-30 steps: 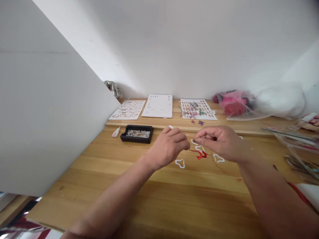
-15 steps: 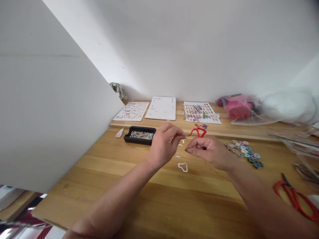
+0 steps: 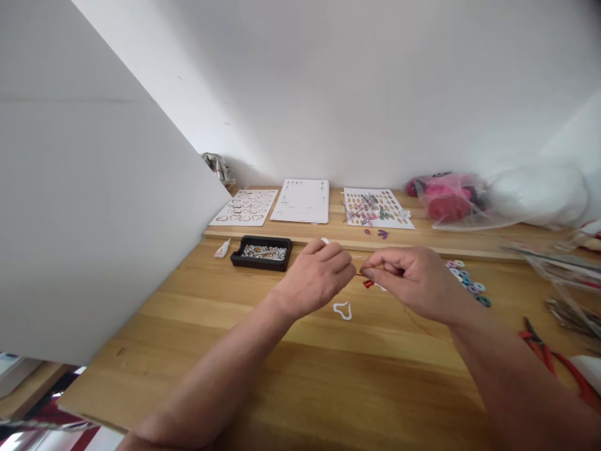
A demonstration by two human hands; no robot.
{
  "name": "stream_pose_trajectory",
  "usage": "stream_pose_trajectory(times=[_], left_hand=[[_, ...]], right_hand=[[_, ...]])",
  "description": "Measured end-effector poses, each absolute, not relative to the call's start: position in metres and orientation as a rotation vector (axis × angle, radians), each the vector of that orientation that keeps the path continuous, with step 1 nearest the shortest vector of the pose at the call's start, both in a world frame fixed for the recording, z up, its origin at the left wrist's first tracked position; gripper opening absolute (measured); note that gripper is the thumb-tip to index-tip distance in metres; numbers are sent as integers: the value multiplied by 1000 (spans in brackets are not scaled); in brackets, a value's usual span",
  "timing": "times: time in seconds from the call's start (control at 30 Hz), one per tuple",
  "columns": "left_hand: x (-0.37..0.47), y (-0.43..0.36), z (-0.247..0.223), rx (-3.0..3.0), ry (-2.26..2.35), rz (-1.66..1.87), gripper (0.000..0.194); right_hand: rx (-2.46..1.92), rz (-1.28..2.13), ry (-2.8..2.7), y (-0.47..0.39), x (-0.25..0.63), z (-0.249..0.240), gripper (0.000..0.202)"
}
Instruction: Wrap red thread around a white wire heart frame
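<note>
My left hand [image 3: 319, 275] is closed, back upward, fingertips pinched on the thin stem of a red looped piece [image 3: 369, 284]. Only a small red part shows below my right fingertips; the rest is hidden. Close beside it, my right hand [image 3: 413, 282] pinches thumb against forefinger at the stem. A fine orange thread [image 3: 417, 321] trails down from the right hand over the table. Under the hands lies a white heart-shaped paper cutout [image 3: 342, 311], with other white scraps partly covered.
A black tray of beads [image 3: 260, 264] and a small glue bottle [image 3: 222, 248] stand left. Patterned sheets [image 3: 300, 203] lie on the raised back ledge. Thread spools [image 3: 469, 285] and red-handled scissors [image 3: 539, 351] are right; plastic bags [image 3: 451, 200] sit behind.
The red looped piece has swung from above the fingers to below them and is mostly hidden. My right hand has moved slightly up and right; my left hand has turned its back upward.
</note>
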State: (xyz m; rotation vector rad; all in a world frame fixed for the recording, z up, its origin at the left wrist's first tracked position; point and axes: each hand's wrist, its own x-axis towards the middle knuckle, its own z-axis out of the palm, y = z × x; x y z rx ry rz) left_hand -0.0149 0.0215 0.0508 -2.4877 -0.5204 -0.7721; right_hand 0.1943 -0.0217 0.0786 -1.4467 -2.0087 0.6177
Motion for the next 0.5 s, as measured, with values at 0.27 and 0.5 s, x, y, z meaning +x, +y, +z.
stream_pose_trajectory(times=[0.27,0.5], left_hand=[[-13,19,57,-2822,-597,-1333,10],[-11,22,55,-2687,-859,-1764,8]], right_hand=[[-1366,978,-1791,-1,215,77,31],[-1256,1132,-1795,-1,192,61,28]])
